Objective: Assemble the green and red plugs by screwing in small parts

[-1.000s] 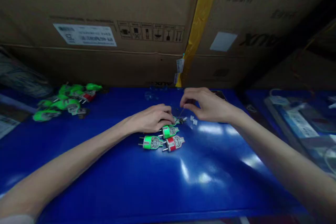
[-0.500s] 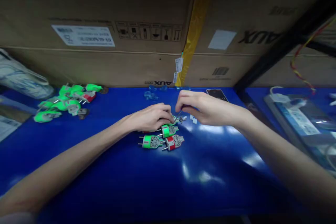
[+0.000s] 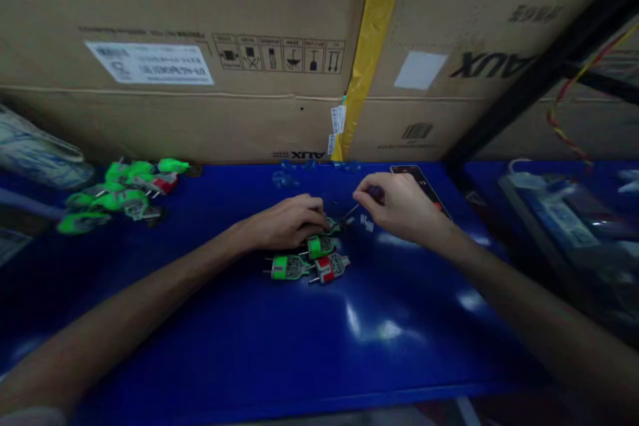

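Observation:
My left hand (image 3: pixel 292 221) lies with its fingers curled down over a plug (image 3: pixel 331 225), whose far end shows past the fingertips; the rest of it is hidden. Closed round the dark handle of a screwdriver (image 3: pixel 353 210) is my right hand (image 3: pixel 399 203). The screwdriver slants down to the left, its tip by a small dark heap of screws (image 3: pixel 343 224) beside the held plug. Just below my left hand lie a green plug (image 3: pixel 319 246), another green plug (image 3: pixel 288 267) and a red plug (image 3: pixel 330 267), their inner sides facing up.
Small white parts (image 3: pixel 367 221) lie under my right hand. Behind it is a phone (image 3: pixel 417 176). Clear blue pieces (image 3: pixel 284 178) sit near the large cardboard box (image 3: pixel 239 123). A pile of mostly green plugs (image 3: pixel 120 196) is at the left, and a black post (image 3: pixel 494 100) stands at the right.
My right hand has drawn back to the right from the plug, and the screwdriver handle now shows. My left hand stays in place. The view has shifted slightly.

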`<action>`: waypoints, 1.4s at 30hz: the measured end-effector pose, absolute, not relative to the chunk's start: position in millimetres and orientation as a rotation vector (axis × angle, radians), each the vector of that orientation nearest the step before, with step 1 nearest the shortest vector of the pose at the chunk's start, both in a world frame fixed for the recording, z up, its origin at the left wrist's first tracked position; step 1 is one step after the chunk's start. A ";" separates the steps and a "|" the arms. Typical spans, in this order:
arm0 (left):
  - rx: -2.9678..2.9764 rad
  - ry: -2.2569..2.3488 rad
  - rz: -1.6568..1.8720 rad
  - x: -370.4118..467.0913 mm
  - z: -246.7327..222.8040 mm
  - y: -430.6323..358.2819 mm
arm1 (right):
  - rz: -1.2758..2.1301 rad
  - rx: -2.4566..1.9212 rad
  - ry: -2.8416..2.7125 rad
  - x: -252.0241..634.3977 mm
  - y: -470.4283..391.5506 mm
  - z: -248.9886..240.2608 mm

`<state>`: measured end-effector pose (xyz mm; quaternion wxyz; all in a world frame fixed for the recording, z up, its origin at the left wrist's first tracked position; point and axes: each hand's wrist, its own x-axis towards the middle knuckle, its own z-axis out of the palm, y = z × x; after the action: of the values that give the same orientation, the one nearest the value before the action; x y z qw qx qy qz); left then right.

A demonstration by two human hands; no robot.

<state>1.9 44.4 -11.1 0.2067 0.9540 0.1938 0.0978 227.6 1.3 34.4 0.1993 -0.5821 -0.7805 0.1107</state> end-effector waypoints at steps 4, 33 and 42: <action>2.670 0.526 0.259 2.0 -11.0 45.5 | 0.303 -1.273 -2.404 233.5 1.0 39.9; 2.681 0.514 0.274 2.7 -10.8 45.8 | 0.371 -0.932 -2.518 236.0 4.9 41.9; 2.690 0.539 0.275 3.4 -12.4 45.2 | 0.242 -1.265 -2.152 236.4 -9.2 14.6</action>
<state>3.4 45.2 -12.4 0.1911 0.9576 0.1919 0.0979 236.4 -9.2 14.6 0.3114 -0.4793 -0.8154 0.0916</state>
